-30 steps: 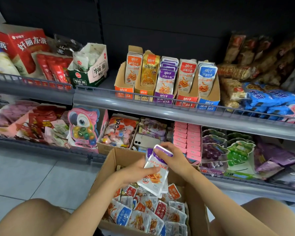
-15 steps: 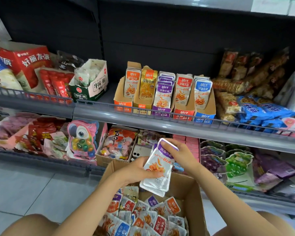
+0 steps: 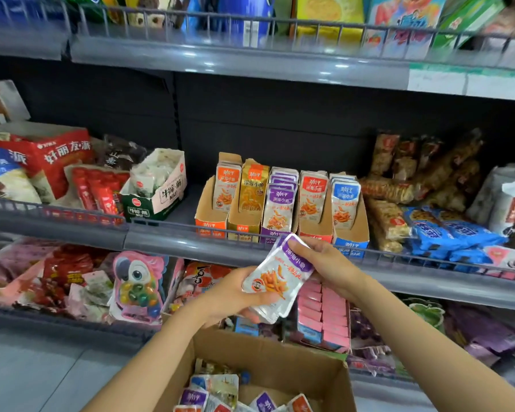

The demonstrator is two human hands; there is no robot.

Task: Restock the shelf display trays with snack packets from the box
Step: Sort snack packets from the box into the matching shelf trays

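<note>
Hands [image 3: 283, 281] both grip purple packet stack [image 3: 277, 278] before grey shelf [image 3: 173, 242], box [image 3: 280, 355] below.

Five display trays [image 3: 280, 217] stand side by side on the middle shelf [image 3: 167, 242], each with packets upright inside. Left of them on the same shelf sits an open carton [image 3: 158, 188], and further left a large bag [image 3: 57, 156]. To the right of the trays lie stacked wrapped bars [image 3: 422, 173]. The cardboard box [image 3: 268, 355] sits on the floor in front of the lower shelf [image 3: 72, 325], loose packets in its bottom. Above the box and before the middle shelf's front edge, both hands hold a stack of snack packets [image 3: 275, 278]: the left hand [image 3: 232, 295] under its lower end, the right hand [image 3: 324, 263] at its upper end. Another shelf [image 3: 250, 59] runs above.
</note>
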